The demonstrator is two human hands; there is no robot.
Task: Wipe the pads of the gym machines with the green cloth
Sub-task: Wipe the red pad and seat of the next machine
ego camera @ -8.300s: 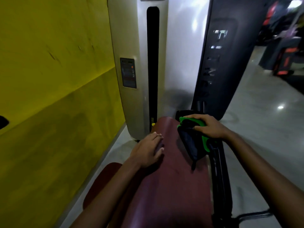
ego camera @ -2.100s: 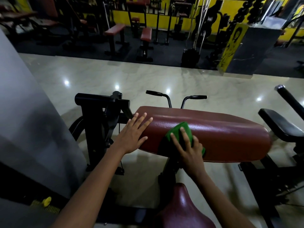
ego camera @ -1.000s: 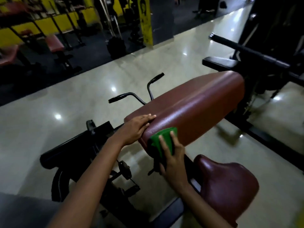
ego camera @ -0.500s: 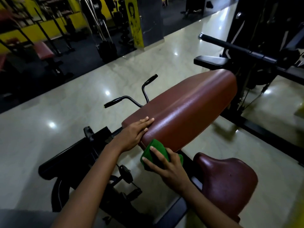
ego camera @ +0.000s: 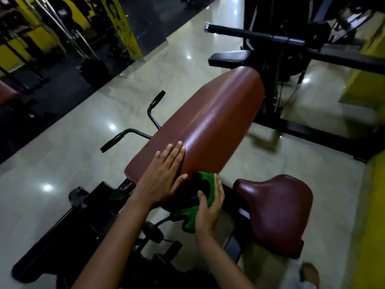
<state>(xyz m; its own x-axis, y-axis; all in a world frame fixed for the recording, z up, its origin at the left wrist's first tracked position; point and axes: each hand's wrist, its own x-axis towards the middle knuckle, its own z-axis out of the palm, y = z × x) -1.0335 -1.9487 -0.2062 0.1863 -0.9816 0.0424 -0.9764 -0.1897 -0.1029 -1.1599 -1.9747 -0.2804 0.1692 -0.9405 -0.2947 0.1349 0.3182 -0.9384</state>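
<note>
R hand (ego camera: pixel 209 207) grips crumpled cloth (ego camera: pixel 190 213).

Long pad (ego camera: pixel 208 126) taken as landmark: handlebars (ego camera: pixel 133 130) are located left of it, seat (ego camera: pixel 277 211) right, cloth (ego camera: pixel 198 203) pressed against its near end.

left hand (ego camera: pixel 161 180) flat on pad (ego camera: pixel 210 122) | right hand (ego camera: pixel 209 207) holds green cloth (ego camera: pixel 205 184)
</note>
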